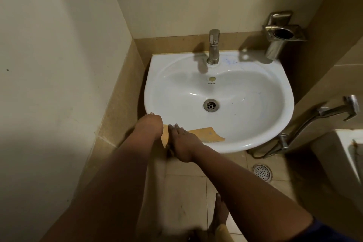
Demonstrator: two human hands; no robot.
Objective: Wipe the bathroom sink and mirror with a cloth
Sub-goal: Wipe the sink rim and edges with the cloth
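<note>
Pressing flat, right hand [181, 141] on orange cloth [208, 133] at sink [255, 139] rim (left hand [152, 124] grip unclear)

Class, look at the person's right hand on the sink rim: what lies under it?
Under the right hand lies a yellow cloth, spread over the near rim of the sink. One corner reaches into the basin. The part beneath the palm and left hand is hidden.

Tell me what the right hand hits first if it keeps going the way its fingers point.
The right hand, flat on the orange cloth, points up-left toward the left hand on the sink rim; likely that first, though depth is unclear.
</note>
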